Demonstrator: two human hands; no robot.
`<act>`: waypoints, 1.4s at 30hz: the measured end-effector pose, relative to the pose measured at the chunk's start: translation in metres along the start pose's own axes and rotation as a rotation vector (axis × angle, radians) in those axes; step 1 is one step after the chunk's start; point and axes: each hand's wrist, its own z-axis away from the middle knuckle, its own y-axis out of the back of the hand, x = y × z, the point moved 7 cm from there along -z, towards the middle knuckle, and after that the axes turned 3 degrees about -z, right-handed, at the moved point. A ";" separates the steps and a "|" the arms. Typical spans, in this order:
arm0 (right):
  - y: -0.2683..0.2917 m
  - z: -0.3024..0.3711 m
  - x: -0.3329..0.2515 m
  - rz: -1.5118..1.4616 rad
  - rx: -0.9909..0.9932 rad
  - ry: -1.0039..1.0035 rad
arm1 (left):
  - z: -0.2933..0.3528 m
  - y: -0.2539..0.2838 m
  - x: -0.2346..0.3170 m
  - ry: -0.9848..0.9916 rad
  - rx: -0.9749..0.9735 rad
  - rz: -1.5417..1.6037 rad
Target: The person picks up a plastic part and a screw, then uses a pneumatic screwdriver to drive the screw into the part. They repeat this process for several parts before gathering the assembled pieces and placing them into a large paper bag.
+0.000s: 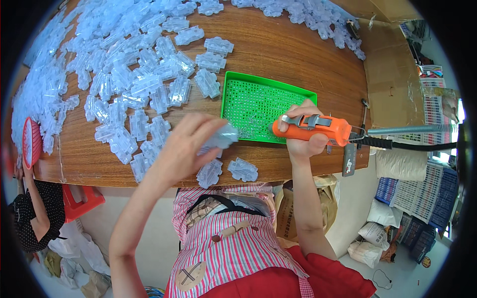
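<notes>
My left hand [186, 144] is closed on a clear plastic part [222, 136], held just left of the green basket's near corner. In my right hand [304, 141] is an orange electric screwdriver [318, 130] with a grey lever, lying level, its tip pointing left over the basket rim. The shallow green perforated basket [271, 83] holds small metal pieces, probably screws, too small to make out well. Two loose clear plastic parts, one [243, 170] and another [209, 173], lie on the table by its near edge, close to my left hand.
Many clear plastic parts [144, 84] cover the left and far side of the wooden table [293, 44]. A cable and spring [412, 130] run right from the screwdriver. A cardboard sheet [392, 74] stands at the right. Another person's arm [37, 198] holds a pink basket [31, 143].
</notes>
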 end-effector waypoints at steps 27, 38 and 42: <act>-0.032 0.001 -0.101 -0.410 -0.250 0.228 | 0.000 -0.031 0.008 0.080 0.128 0.317; -0.008 -0.004 -0.099 -0.410 -0.195 0.200 | -0.025 -0.047 0.044 -0.037 -0.035 -0.314; -0.006 -0.005 -0.107 -0.396 -0.189 0.219 | -0.024 -0.067 0.036 -0.029 -0.032 -0.162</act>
